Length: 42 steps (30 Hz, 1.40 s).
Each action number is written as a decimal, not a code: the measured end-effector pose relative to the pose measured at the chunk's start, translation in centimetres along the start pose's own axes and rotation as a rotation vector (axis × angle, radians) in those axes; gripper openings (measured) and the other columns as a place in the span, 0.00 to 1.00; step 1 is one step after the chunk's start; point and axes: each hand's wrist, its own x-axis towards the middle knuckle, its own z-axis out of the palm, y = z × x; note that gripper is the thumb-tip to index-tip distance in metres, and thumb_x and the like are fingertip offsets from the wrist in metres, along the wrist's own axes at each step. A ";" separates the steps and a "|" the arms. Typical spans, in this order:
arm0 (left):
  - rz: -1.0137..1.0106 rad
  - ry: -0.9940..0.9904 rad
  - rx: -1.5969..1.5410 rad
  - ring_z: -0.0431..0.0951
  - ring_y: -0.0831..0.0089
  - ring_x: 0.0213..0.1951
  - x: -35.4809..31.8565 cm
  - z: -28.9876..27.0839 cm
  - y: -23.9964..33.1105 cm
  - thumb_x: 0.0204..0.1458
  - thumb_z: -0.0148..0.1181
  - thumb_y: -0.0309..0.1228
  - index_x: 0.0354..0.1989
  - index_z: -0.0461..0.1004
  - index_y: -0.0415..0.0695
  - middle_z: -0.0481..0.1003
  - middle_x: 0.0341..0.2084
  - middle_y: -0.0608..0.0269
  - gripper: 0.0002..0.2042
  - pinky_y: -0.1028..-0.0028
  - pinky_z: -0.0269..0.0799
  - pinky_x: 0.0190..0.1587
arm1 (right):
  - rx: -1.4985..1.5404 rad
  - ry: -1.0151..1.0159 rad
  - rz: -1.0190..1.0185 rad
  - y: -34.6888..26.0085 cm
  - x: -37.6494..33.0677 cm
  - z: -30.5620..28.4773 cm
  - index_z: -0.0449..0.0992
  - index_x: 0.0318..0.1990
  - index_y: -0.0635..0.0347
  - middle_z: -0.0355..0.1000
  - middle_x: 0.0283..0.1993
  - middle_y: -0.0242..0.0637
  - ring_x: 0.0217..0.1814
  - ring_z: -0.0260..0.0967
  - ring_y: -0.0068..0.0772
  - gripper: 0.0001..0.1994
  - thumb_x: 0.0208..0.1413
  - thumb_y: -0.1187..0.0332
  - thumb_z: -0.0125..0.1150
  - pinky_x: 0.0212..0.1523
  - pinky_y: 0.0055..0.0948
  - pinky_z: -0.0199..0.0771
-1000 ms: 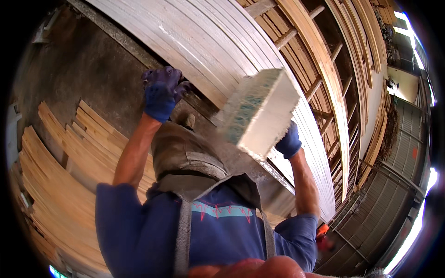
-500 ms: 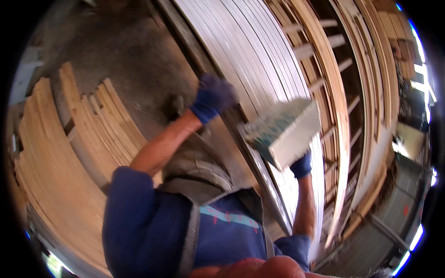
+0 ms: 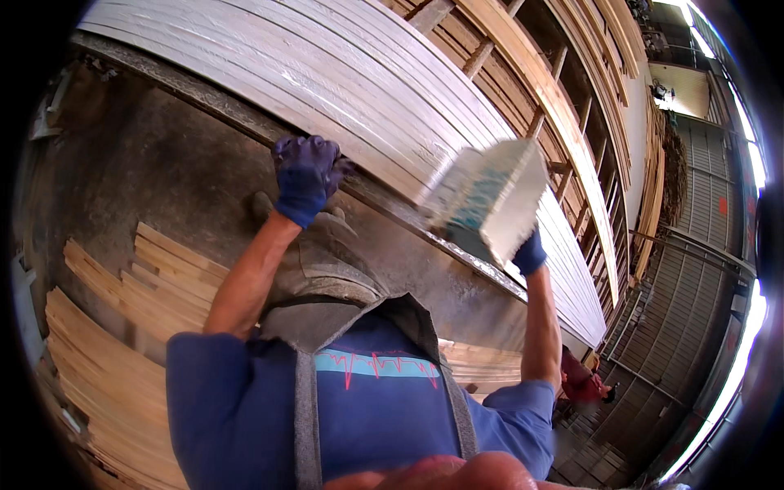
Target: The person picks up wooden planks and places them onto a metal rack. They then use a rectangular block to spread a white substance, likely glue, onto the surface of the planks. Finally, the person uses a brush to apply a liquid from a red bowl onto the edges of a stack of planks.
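My right hand (image 3: 531, 252), in a blue glove, grips a white box-shaped container (image 3: 516, 204) with worn teal marks and a crusted rim. Its fingers are mostly hidden behind the container, which hangs tilted over a row of long boards (image 3: 327, 94) with a wet-looking white coating. My left hand (image 3: 307, 178), gloved in dark blue, is closed at the near edge of the boards, by a dark rail (image 3: 220, 110). Something dark shows beside its fingers, too unclear to name.
Bare wooden boards (image 3: 122, 367) lie in stacks at lower left. Beyond the coated row, more timber (image 3: 563, 98) rests on crosspieces. A person in red (image 3: 581, 380) is at the lower right, near a corrugated metal wall (image 3: 694, 188).
The view has turned, so the coated boards now slant across the top. My left hand is at the rail, its fingers closed. The container stays in my right hand over the boards.
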 end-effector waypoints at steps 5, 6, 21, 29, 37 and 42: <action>0.035 0.046 -0.089 0.70 0.59 0.33 -0.4 -0.9 -0.3 0.45 0.60 0.43 0.27 0.71 0.51 0.69 0.26 0.62 0.10 0.55 0.59 0.48 | -0.866 -0.284 -0.416 -0.8 0.9 1.6 0.76 0.40 0.61 0.75 0.40 0.46 0.42 0.72 0.48 0.14 0.43 0.70 0.62 0.43 0.39 0.72; 0.029 0.059 -0.089 0.69 0.59 0.33 -0.5 -1.0 -0.5 0.45 0.59 0.42 0.27 0.71 0.51 0.68 0.26 0.61 0.10 0.55 0.60 0.47 | -0.820 -0.277 -0.293 -1.0 -0.2 0.7 0.76 0.41 0.60 0.76 0.41 0.45 0.44 0.72 0.47 0.14 0.44 0.71 0.61 0.45 0.38 0.72; 0.025 -0.017 -0.073 0.70 0.59 0.33 -1.1 -0.1 -1.3 0.40 0.63 0.41 0.30 0.71 0.50 0.70 0.29 0.61 0.13 0.56 0.62 0.45 | -0.904 -0.104 -0.304 -2.8 -2.8 -5.8 0.77 0.41 0.56 0.77 0.40 0.41 0.42 0.74 0.45 0.14 0.45 0.66 0.59 0.41 0.40 0.73; 0.021 0.001 -0.047 0.70 0.59 0.33 -0.8 -0.1 -0.6 0.42 0.63 0.39 0.30 0.70 0.51 0.69 0.28 0.61 0.11 0.55 0.62 0.46 | -1.155 0.058 -0.561 -0.2 8.2 -3.6 0.77 0.38 0.57 0.75 0.33 0.49 0.36 0.73 0.53 0.12 0.46 0.64 0.60 0.35 0.43 0.72; 0.022 -0.008 -0.033 0.70 0.59 0.34 -0.6 0.3 -1.0 0.42 0.62 0.44 0.29 0.71 0.51 0.70 0.27 0.61 0.13 0.57 0.62 0.45 | -1.016 -0.039 -0.672 -2.4 12.3 -3.2 0.76 0.46 0.55 0.75 0.45 0.40 0.49 0.71 0.41 0.15 0.54 0.62 0.54 0.47 0.39 0.70; 0.027 -0.001 -0.040 0.70 0.62 0.34 -0.7 0.4 -0.8 0.43 0.63 0.42 0.30 0.71 0.52 0.70 0.27 0.63 0.12 0.58 0.61 0.47 | -1.092 -0.009 -0.618 -1.3 11.6 -2.1 0.78 0.41 0.55 0.75 0.34 0.49 0.38 0.73 0.54 0.16 0.45 0.59 0.63 0.36 0.43 0.72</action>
